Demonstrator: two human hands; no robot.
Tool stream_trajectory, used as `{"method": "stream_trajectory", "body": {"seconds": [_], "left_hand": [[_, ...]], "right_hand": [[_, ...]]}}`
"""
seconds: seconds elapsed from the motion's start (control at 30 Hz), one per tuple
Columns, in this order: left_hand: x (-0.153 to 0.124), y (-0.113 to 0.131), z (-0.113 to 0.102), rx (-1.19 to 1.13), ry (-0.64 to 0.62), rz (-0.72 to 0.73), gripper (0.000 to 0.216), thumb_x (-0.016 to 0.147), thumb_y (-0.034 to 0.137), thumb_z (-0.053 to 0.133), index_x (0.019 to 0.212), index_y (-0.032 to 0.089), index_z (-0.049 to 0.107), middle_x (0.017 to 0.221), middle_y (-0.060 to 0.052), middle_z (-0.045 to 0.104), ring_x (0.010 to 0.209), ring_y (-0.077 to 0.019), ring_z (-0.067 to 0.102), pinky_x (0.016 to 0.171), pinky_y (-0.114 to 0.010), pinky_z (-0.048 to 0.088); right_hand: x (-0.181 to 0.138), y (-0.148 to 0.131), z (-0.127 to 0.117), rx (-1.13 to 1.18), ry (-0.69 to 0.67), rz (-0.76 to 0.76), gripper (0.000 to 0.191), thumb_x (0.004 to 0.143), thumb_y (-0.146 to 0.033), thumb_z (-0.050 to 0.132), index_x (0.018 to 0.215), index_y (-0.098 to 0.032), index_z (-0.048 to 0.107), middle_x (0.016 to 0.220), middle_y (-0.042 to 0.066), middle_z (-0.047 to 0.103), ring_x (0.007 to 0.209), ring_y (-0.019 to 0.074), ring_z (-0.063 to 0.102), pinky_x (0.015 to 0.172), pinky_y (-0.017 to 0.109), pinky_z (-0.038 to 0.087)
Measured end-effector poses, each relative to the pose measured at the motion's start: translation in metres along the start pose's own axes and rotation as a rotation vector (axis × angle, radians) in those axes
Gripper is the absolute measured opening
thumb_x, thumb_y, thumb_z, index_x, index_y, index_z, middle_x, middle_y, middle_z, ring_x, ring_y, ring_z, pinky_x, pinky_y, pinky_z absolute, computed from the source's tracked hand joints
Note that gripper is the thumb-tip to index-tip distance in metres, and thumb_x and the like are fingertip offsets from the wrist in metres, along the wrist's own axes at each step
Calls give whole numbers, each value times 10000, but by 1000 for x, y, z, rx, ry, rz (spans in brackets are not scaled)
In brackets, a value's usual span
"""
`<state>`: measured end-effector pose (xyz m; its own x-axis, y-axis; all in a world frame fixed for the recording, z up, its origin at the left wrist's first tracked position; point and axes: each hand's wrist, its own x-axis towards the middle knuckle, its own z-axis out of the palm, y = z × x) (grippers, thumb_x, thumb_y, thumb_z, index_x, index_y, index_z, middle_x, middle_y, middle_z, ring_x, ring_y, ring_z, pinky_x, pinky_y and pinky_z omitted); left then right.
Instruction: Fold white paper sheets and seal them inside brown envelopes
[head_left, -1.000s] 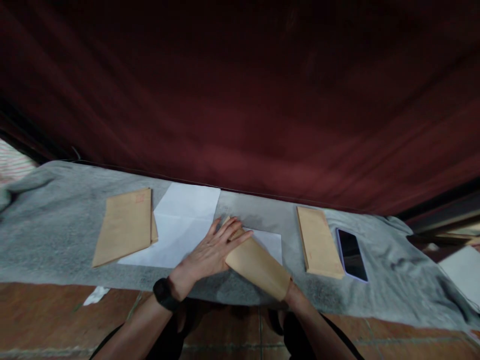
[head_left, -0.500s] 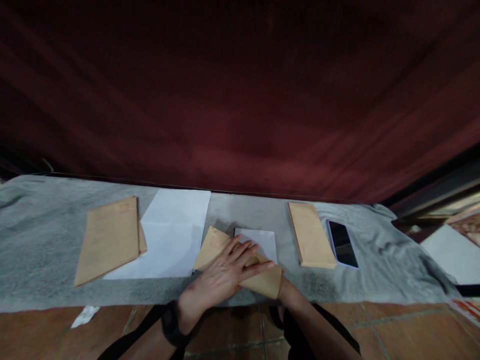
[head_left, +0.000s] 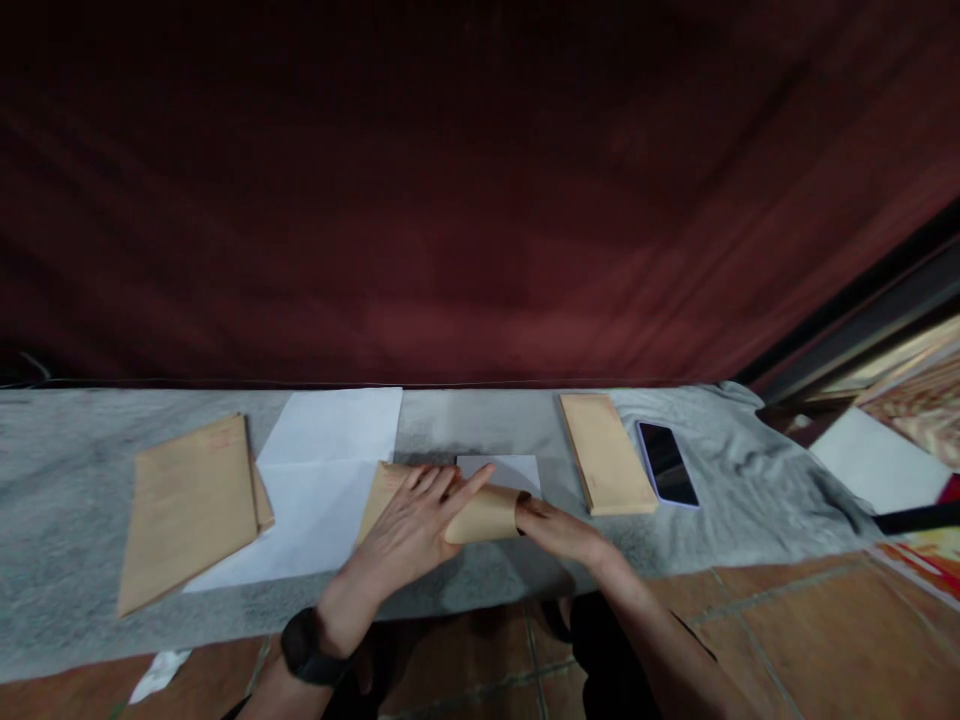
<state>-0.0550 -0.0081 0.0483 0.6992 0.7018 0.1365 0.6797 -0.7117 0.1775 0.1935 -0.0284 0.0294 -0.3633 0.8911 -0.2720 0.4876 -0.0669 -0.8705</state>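
L hand is palm-down at lower ctr of frame, thumb well out from the fingers, flat on a brown envelope; a dark watch is on that wrist. R hand, just R of it, reaches into the envelope's open R end. Its fingers are hidden inside, so can't tell if spread or pinching. Envelope lies at lower ctr, its L end over a big white sheet w/ a crease. Just above it, a small white paper, partly covered.

Lower L of frame: larger brown envelopes, overlapping the sheet's L edge. R of ctr: a neat stack of brown envelopes, w/ a phone, dark screen up, just beside it. All on grey cloth. Dark red drape fills the upper frame; tiled floor along btm, w/ a white scrap at btm L.
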Motion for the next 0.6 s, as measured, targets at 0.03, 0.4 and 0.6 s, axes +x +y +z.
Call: {"method": "stream_trajectory", "body": {"seconds": [0.03,0.4,0.6], "left_hand": [[0,-2,0,6,10,-15,1028,774,177,689,1608,335,109,1311,-85,556,1190,-299,519,1067,-451,361],[-6,-28,-7,186,97,-194,982,815,352,705,1610,276,135,1166,-98,604,1106,-325,565,1005,-458,391],[-13,-44,6,169,35,-301,1098,748,357,733,1611,250,63,1229,-102,581,1133,-332,547,1011,-451,399]], "right_hand": [[-2,0,-4,36,-22,9,445,975,-530,441,921,-187,719,905,36,720,858,200,646,779,315,532],[17,40,-21,-255,550,157,306,950,-466,537,1014,-184,636,950,92,708,883,221,693,776,311,534],[19,38,12,-812,586,327,552,890,-524,668,1235,-103,575,1209,233,660,1095,315,669,885,362,535]]}}
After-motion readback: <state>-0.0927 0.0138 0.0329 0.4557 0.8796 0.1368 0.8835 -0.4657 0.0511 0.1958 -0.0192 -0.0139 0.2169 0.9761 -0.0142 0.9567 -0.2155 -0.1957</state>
